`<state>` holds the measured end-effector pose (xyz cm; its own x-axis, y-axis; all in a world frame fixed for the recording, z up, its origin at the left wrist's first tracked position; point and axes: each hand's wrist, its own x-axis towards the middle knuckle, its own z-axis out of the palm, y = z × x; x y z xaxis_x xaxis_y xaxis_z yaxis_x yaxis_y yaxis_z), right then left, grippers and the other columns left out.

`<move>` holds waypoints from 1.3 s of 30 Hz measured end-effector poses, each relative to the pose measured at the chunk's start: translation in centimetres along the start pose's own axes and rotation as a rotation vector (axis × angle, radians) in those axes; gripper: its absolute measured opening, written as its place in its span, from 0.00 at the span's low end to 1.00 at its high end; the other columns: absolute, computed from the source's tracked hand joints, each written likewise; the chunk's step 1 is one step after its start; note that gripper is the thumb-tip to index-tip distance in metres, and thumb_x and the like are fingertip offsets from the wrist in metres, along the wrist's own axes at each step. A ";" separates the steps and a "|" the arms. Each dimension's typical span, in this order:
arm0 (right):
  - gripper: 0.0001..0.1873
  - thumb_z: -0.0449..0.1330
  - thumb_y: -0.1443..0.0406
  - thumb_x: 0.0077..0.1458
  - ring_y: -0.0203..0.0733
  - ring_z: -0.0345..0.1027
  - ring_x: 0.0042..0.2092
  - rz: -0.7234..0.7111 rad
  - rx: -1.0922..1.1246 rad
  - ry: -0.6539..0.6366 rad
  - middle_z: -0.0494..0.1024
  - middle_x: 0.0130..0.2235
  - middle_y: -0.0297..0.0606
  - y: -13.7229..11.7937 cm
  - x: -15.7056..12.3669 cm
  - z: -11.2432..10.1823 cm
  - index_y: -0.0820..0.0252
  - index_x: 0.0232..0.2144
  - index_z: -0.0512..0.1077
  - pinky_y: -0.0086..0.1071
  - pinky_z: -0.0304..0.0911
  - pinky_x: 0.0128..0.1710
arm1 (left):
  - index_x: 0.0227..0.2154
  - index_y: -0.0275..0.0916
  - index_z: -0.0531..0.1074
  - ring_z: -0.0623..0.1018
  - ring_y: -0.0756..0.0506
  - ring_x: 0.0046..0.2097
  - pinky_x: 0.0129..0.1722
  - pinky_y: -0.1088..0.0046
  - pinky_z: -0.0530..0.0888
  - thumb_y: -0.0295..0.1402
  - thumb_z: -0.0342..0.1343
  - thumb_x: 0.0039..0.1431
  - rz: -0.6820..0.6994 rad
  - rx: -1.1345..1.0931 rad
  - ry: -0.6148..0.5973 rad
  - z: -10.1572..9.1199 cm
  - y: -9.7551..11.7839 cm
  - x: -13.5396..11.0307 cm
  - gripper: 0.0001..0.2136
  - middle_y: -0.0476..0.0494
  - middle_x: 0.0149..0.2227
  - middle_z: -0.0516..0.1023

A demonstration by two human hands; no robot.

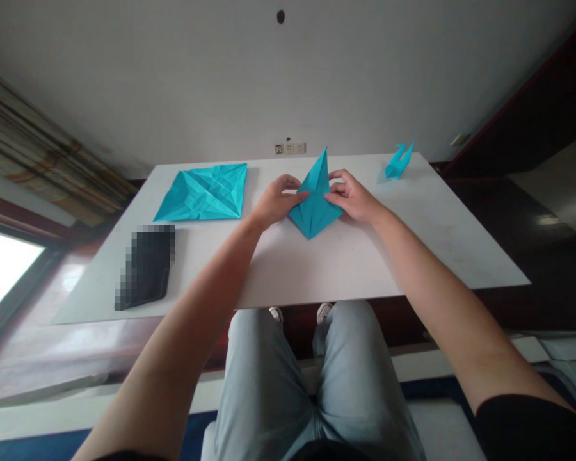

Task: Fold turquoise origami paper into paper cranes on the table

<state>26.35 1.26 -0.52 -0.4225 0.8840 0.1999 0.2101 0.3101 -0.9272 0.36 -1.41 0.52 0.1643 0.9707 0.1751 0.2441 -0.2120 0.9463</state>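
Paper [314,205] folded to a kite shape lies mid-way on the surface [365,256]. The left hand [273,203] and right hand [352,197] pinch its side flaps, grip closed. Folding seems partway, judged against the finished figure [398,161] nearby.

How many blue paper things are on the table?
3: a creased flat sheet far left, a folded kite shape between the left hand and right hand, a small folded figure far right. None seems hidden.

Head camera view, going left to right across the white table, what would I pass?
dark blurred object → creased blue sheet → left hand → folded blue paper → right hand → small blue paper figure
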 end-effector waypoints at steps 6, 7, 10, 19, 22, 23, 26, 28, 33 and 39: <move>0.14 0.70 0.50 0.62 0.48 0.75 0.43 -0.104 -0.082 0.114 0.83 0.41 0.36 -1.8 -0.3 -0.7 0.50 0.43 0.80 0.43 0.72 0.47 | 0.53 0.45 0.77 0.84 0.44 0.43 0.44 0.66 0.81 0.34 0.67 0.64 0.072 -0.117 -0.131 -0.2 0.1 0.0 0.15 0.44 0.46 0.86; 0.12 0.68 0.52 0.63 0.50 0.76 0.45 -0.111 -0.102 0.113 0.84 0.41 0.38 -2.1 -0.5 -0.7 0.51 0.41 0.82 0.44 0.73 0.50 | 0.50 0.44 0.79 0.84 0.44 0.44 0.44 0.66 0.81 0.34 0.65 0.64 0.081 -0.108 -0.118 -0.2 0.2 0.0 0.13 0.44 0.46 0.86; 0.12 0.64 0.56 0.64 0.54 0.78 0.51 -0.124 -0.139 0.104 0.87 0.44 0.41 -2.6 -0.7 -0.7 0.51 0.38 0.87 0.49 0.73 0.58 | 0.45 0.41 0.84 0.85 0.41 0.47 0.48 0.65 0.83 0.38 0.61 0.68 0.032 -0.088 -0.072 -0.3 0.6 0.0 0.10 0.42 0.47 0.89; 0.18 0.76 0.48 0.58 0.54 0.81 0.52 -0.133 -0.089 0.098 0.89 0.48 0.42 -1.9 -0.5 -0.6 0.51 0.44 0.88 0.51 0.75 0.60 | 0.55 0.39 0.87 0.86 0.37 0.59 0.64 0.58 0.82 0.39 0.76 0.56 0.085 -0.048 -0.120 -0.4 0.7 -0.5 0.23 0.35 0.60 0.89; 0.22 0.76 0.45 0.57 0.56 0.81 0.52 -0.098 -0.023 0.130 0.91 0.49 0.42 -1.7 -0.4 -0.6 0.52 0.45 0.89 0.51 0.75 0.60 | 0.58 0.38 0.87 0.87 0.36 0.57 0.64 0.55 0.82 0.39 0.74 0.56 0.072 -0.097 -0.159 -0.5 0.7 -0.5 0.26 0.36 0.57 0.90; 0.23 0.75 0.44 0.58 0.56 0.82 0.52 -0.086 0.011 0.141 0.91 0.50 0.42 -1.7 -0.4 -0.6 0.52 0.46 0.89 0.50 0.76 0.59 | 0.58 0.37 0.87 0.87 0.36 0.56 0.64 0.54 0.83 0.39 0.72 0.58 0.060 -0.138 -0.168 -0.5 0.7 -0.4 0.25 0.37 0.55 0.91; 0.26 0.69 0.40 0.62 0.59 0.83 0.55 -0.058 0.158 0.166 0.92 0.53 0.42 -1.8 -0.3 -0.7 0.51 0.47 0.90 0.49 0.78 0.56 | 0.59 0.36 0.87 0.88 0.37 0.55 0.66 0.52 0.83 0.37 0.64 0.60 0.022 -0.318 -0.194 -0.7 1.0 -0.2 0.25 0.37 0.53 0.91; 0.27 0.67 0.39 0.64 0.61 0.83 0.58 -0.045 0.250 0.168 0.92 0.56 0.42 -2.2 -0.3 -0.6 0.51 0.47 0.90 0.50 0.79 0.55 | 0.60 0.35 0.87 0.87 0.36 0.59 0.68 0.50 0.82 0.35 0.63 0.59 0.016 -0.420 -0.211 -0.8 1.2 -0.1 0.26 0.36 0.55 0.91; 0.25 0.74 0.44 0.60 0.59 0.84 0.57 -0.004 0.357 0.109 0.93 0.53 0.42 -3.7 -1.0 -0.8 0.50 0.52 0.89 0.48 0.82 0.51 | 0.63 0.39 0.85 0.85 0.34 0.67 0.75 0.46 0.78 0.32 0.66 0.57 0.016 -0.514 -0.255 -1.7 2.1 -0.4 0.29 0.37 0.60 0.90; 0.23 0.76 0.49 0.59 0.54 0.84 0.60 0.007 0.381 0.103 0.91 0.56 0.38 -5.0 -1.8 -1.2 0.46 0.54 0.88 0.39 0.81 0.45 | 0.66 0.46 0.83 0.87 0.35 0.64 0.73 0.49 0.79 0.33 0.76 0.55 0.030 -0.481 -0.286 -2.0 2.3 -0.6 0.33 0.40 0.59 0.90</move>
<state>27.07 -1.44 4.15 -0.3272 0.9222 0.2062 -0.1380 0.1693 -0.9759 -1.10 -2.22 3.19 0.4336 0.8816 0.1867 -0.2171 -0.0989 0.9711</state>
